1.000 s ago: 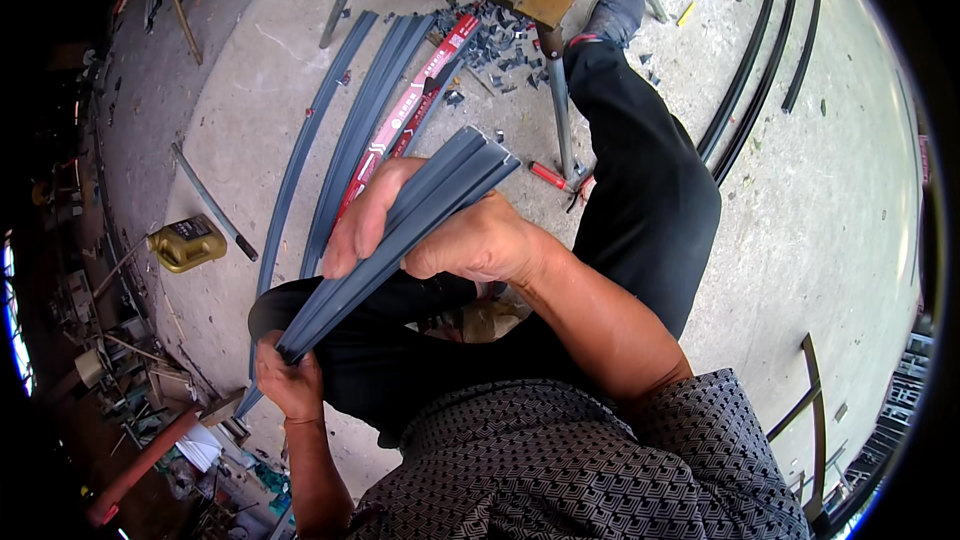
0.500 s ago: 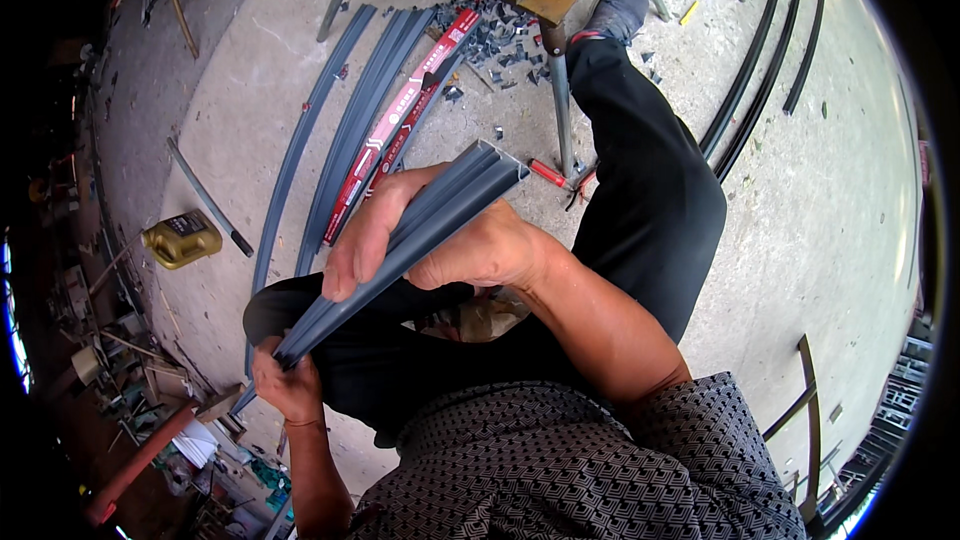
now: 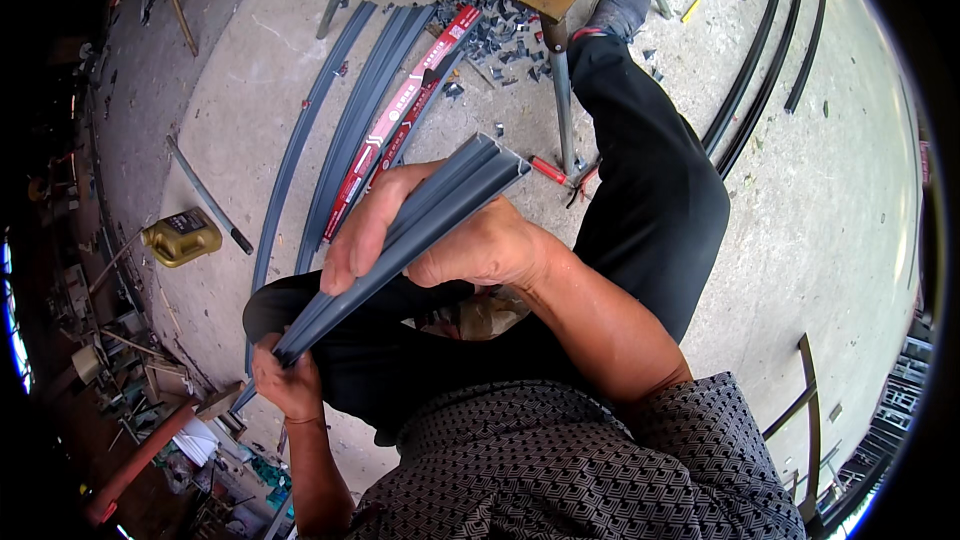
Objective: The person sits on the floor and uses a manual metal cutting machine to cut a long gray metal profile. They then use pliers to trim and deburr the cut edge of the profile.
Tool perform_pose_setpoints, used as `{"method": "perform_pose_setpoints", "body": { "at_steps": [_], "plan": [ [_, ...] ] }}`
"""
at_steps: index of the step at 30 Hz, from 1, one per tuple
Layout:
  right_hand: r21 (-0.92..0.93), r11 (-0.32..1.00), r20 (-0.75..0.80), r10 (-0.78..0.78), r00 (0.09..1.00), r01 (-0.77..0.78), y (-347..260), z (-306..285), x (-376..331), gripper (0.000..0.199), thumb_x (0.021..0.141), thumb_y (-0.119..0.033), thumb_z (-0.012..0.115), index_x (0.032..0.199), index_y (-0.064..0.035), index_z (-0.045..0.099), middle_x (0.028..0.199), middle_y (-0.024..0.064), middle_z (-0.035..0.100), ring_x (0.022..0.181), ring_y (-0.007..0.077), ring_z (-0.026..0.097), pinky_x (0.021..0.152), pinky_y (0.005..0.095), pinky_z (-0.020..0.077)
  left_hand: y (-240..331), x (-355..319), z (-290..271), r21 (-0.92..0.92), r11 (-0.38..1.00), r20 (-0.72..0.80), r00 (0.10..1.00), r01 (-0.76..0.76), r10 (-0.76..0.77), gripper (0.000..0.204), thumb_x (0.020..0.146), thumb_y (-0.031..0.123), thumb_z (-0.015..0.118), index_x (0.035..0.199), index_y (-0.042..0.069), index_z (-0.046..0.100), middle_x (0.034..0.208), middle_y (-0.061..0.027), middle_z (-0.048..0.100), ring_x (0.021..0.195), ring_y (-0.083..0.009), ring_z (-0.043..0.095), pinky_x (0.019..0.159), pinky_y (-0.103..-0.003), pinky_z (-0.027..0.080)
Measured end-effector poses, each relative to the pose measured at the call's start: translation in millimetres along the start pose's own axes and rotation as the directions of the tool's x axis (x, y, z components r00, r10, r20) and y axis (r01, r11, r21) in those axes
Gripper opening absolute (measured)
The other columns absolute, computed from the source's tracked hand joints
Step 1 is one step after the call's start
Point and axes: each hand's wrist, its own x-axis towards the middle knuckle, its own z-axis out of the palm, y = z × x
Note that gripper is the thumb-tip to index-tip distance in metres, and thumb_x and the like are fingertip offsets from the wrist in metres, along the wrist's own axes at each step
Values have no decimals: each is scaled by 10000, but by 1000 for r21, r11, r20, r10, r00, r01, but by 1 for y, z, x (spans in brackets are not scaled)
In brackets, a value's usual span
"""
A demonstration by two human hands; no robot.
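A bundle of grey metal strips (image 3: 440, 205) runs diagonally across my lap, from lower left to upper right. My right hand (image 3: 440, 240) wraps around its middle, fingers curled over the top edge. My left hand (image 3: 290, 385) grips the lower end beside my knee. Both legs are in black trousers (image 3: 650, 200), the right one stretched out toward a metal stand (image 3: 560, 90).
Several long grey strips (image 3: 345, 125) and a red-and-white one (image 3: 395, 120) lie on the concrete floor ahead. Small offcuts (image 3: 500, 25) are scattered under the stand. A yellow oil can (image 3: 182, 237) sits at left. Dark bars (image 3: 755, 70) lie at right.
The bundle's upper end has drawn closer together and slid slightly down toward me; my right hand has shifted its grip along it. The left hand stays at the lower end.
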Motion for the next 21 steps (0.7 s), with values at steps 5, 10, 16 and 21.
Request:
{"method": "perform_pose_setpoints", "body": {
  "at_steps": [5, 10, 16, 21],
  "plan": [
    [-19, 1000, -6, 8, 1000, -8, 0, 0, 0, 297, 739, -17, 745, 1030, 38, 722, 1004, 233, 748, 1026, 397, 742, 991, 538, 560, -1, -1, 0, 20, 1000, -1, 1000, 4, -4, 225, 922, 207, 768, 980, 28, 643, 906, -165, 659, 815, -415, 645, 750, -472, 509],
    [-34, 999, -10, 9, 1000, -9, -2, 1, 0, 306, 729, -15, 735, 1030, 39, 723, 1000, 233, 748, 1023, 397, 742, 990, 539, 561, -1, -1, 1, 14, 1000, 0, 1000, -4, 4, 237, 929, 226, 764, 980, 28, 644, 906, -166, 656, 815, -418, 643, 748, -476, 507],
    [-1, 1000, -21, 1, 1000, -1, 0, 0, 0, 321, 716, -22, 728, 1031, 41, 724, 1001, 237, 748, 1020, 395, 743, 995, 538, 559, -2, 0, 1, 10, 1000, 8, 1000, -8, 8, 273, 932, 268, 761, 985, 26, 645, 909, -165, 654, 815, -421, 642, 748, -479, 507],
    [-3, 999, -39, 32, 999, -32, -4, 3, 1, 336, 683, 5, 696, 1016, 44, 722, 1013, 236, 746, 1030, 388, 737, 1010, 535, 548, -2, 1, 0, -7, 1000, 11, 1000, -6, 6, 316, 924, 308, 761, 1002, 23, 649, 918, -171, 654, 826, -430, 640, 752, -485, 507]
  ]
}}
